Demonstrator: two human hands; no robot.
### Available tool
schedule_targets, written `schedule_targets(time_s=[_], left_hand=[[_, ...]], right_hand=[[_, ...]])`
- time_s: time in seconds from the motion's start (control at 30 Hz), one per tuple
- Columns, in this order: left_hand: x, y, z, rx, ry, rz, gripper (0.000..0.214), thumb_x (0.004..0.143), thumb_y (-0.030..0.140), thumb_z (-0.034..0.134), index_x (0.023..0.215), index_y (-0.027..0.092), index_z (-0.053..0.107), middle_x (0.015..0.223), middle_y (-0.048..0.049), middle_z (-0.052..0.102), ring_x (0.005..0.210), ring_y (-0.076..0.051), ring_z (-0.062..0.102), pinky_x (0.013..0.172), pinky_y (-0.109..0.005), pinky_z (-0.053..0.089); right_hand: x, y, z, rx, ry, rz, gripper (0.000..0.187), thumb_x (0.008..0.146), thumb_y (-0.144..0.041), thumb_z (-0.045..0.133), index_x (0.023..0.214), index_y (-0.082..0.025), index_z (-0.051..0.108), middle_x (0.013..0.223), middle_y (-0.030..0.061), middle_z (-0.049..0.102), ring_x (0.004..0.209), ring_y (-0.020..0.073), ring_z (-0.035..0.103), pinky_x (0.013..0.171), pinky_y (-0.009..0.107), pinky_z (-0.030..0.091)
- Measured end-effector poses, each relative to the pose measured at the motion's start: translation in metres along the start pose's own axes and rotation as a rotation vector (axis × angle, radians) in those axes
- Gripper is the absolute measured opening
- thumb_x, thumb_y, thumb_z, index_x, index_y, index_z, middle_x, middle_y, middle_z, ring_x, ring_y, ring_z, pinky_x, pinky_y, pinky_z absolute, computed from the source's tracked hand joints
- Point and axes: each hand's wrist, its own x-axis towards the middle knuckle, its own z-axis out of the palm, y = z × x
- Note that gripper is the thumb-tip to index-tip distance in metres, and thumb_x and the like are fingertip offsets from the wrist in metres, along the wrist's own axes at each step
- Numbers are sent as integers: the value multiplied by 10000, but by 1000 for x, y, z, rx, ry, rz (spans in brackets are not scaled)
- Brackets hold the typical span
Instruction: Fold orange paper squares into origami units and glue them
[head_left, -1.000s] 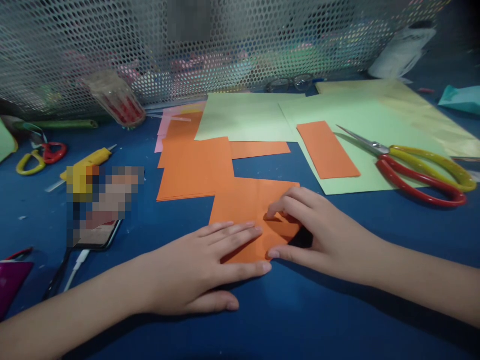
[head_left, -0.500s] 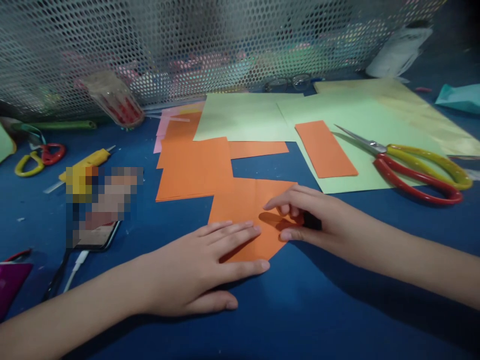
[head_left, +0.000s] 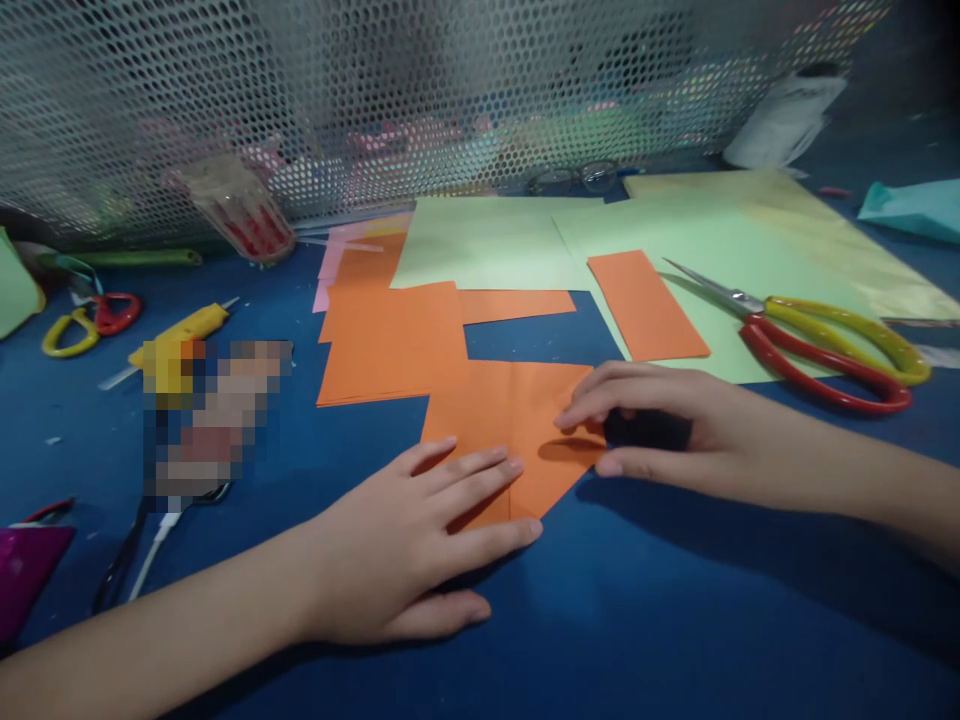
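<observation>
A creased orange sheet of paper (head_left: 480,400) lies on the blue table in front of me, one lower corner slanting. My left hand (head_left: 435,540) rests flat on its lower left part, fingers spread and the thumb on the table. At the sheet's right edge hovers my right hand (head_left: 652,425), its fingers curved and apart from the thumb, with nothing between them. The fingers cast a shadow on the paper. Behind the sheet is a stack of orange paper (head_left: 394,340). An orange paper strip (head_left: 647,305) lies on light green sheets (head_left: 495,240).
Red-and-yellow scissors (head_left: 825,340) lie at the right on the green paper. A yellow glue gun (head_left: 184,335), smaller scissors (head_left: 94,320) and a partly blurred phone with a white cable (head_left: 154,555) are at the left. A jar (head_left: 244,210) leans near the perforated metal screen (head_left: 337,90).
My right hand has drawn back to the right, away from the paper's middle. My left hand stays on the sheet, its fingers spread slightly wider. The whole view has shifted a little.
</observation>
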Motion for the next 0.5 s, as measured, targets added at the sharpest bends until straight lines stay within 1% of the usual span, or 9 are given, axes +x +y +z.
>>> schedule_targets(time_s=[0.07,0.13,0.17,0.23,0.3,0.37,0.43,0.47,0.5], left_hand=[[0,4,-2,37,33,-24,519,1077,458,441,1566,290,402,1657,-141,396,1467,-323,474,1187,-497,392],[0,5,-7,62,118,-76,523,1078,427,447,1577,290,371,1663,-132,386,1452,-312,488,1164,-452,418],[-1,4,-10,72,180,-119,518,1079,407,447,1576,285,364,1666,-133,380,1446,-309,494,1162,-441,421],[-2,0,-17,94,306,-237,514,1079,374,452,1573,271,351,1665,-134,380,1450,-306,489,1173,-437,416],[-3,-6,-24,119,372,-363,534,1065,374,483,1569,260,345,1651,-122,408,1470,-307,470,1178,-437,424],[-4,-13,-32,155,377,-463,568,1039,422,515,1553,228,370,1621,-124,453,1483,-318,455,1186,-454,426],[-6,-20,-41,215,355,-569,596,1026,449,510,1538,165,397,1609,-171,457,1493,-344,439,1197,-493,411],[-8,-25,-46,262,335,-635,606,1035,440,482,1547,130,387,1623,-206,422,1512,-362,406,1205,-520,393],[-11,-31,-52,296,257,-715,613,1048,422,462,1560,98,368,1646,-240,365,1537,-384,353,1222,-553,354]], right_hand=[[0,-4,9,-76,12,-88,338,946,-510,683,1178,-267,718,1096,86,729,993,234,695,847,385,566],[0,-4,19,-197,27,-212,249,1006,-434,616,1146,-254,715,1064,84,729,962,219,685,850,386,532],[0,-4,24,-257,43,-268,228,1038,-393,564,1127,-249,716,1063,86,730,953,211,679,840,381,517],[1,-2,29,-373,70,-364,266,1081,-336,469,1120,-239,713,1076,93,737,962,202,675,810,367,499],[2,-3,31,-485,88,-455,286,1092,-298,436,1122,-227,711,1061,87,752,954,192,679,779,351,497],[3,-7,29,-598,103,-539,271,1086,-234,442,1091,-214,713,1011,66,769,915,183,688,773,341,508],[2,-11,27,-708,122,-617,307,1074,-146,414,1065,-195,717,982,59,783,885,183,696,811,345,519],[1,-13,26,-758,130,-655,341,1066,-104,386,1064,-182,718,975,64,789,877,187,702,825,349,519],[1,-15,25,-802,136,-685,374,1056,-68,358,1070,-168,718,969,71,794,870,189,707,828,353,517]])
